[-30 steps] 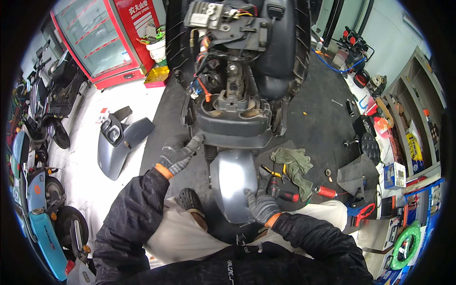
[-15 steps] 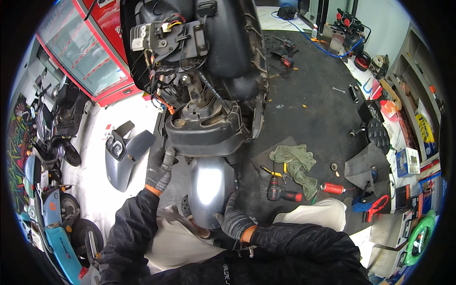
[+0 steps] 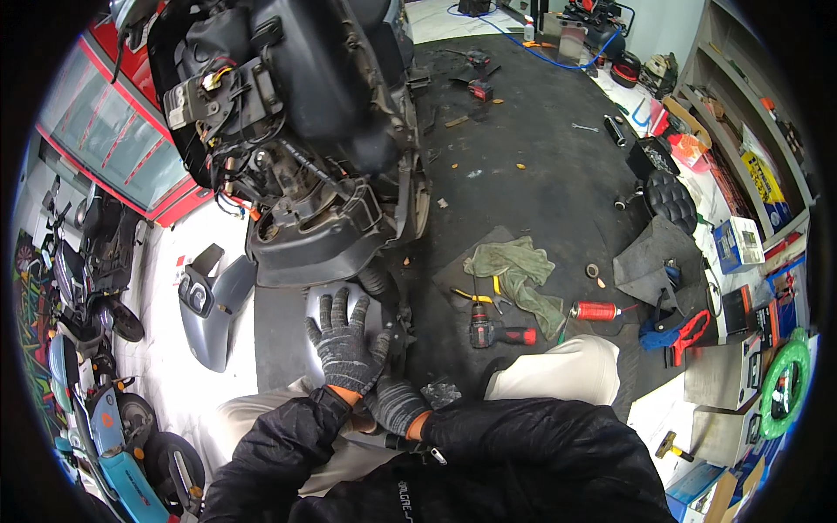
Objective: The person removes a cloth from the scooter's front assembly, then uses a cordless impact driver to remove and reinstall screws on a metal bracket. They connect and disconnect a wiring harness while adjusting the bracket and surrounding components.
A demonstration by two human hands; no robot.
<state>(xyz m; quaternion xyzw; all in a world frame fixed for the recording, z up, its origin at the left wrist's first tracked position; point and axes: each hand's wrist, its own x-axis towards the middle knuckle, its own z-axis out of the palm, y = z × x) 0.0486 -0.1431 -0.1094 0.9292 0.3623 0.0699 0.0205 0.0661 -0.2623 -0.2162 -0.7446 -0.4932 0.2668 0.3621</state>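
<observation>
A silver front fender (image 3: 373,318) is below the black front bodywork (image 3: 318,257) of a partly stripped scooter, between my knees. My left hand (image 3: 344,349), in a grey knit glove, lies flat on top of the fender with its fingers spread. Gloved the same way, my right hand (image 3: 398,406) is at the fender's near end, just below my left wrist. The left hand covers part of it, and its fingers are mostly hidden. Exposed wires and a metal-finned part (image 3: 187,103) show on the scooter's upper left.
A grey body panel (image 3: 218,309) lies on the white floor at left. Right of the fender are a cordless drill (image 3: 499,333), a green cloth (image 3: 520,277) and a red spray can (image 3: 596,311). Parked scooters (image 3: 109,436) line the left, shelves (image 3: 741,113) the right.
My left hand has left the scooter's bodywork edge and come right onto the fender's top. My right hand has moved down toward its near end. The view has shifted, so the scene sits further left.
</observation>
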